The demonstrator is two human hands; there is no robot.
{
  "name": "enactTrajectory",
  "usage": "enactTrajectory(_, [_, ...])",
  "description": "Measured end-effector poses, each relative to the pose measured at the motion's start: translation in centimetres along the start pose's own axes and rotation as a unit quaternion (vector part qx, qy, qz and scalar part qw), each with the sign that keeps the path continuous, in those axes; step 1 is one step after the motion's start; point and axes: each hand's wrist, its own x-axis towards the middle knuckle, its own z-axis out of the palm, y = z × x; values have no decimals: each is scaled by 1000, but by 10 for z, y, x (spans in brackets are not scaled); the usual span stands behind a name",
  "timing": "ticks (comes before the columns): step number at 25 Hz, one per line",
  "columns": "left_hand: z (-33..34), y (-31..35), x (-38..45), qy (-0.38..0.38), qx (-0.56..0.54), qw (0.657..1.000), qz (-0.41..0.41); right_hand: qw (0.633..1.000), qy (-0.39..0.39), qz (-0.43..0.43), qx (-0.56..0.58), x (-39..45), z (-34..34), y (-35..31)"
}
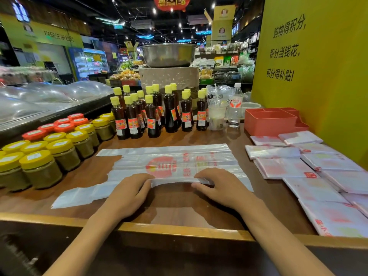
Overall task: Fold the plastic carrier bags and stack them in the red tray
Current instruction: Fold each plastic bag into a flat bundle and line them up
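Note:
A white plastic carrier bag with a red logo lies flat across the wooden counter, its handles pointing left. Its near long edge is lifted into a fold between my hands. My left hand pinches that edge on the left and my right hand pinches it on the right. Several folded bags lie spread over the counter's right side. The red tray, with compartments, stands at the back right against the yellow wall; no bags show inside it.
Dark sauce bottles with yellow caps stand behind the bag. Jars with yellow and red lids crowd the left. A water bottle and a bagged drink cup sit beside the tray. The counter's front edge runs below my wrists.

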Motion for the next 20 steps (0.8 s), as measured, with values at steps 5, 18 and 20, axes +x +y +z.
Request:
enactTrajectory(5, [-2,-6,-2,47,19,998,41,1000,-8,-5,1,-3,0,-3])
enactTrajectory(18, [-6,0,-8,132,12,988,83,999,34,24,15,2,8,11])
enactTrajectory(20, [-6,1,-8,142,16,986,82,999,51,16,9,2,7,11])
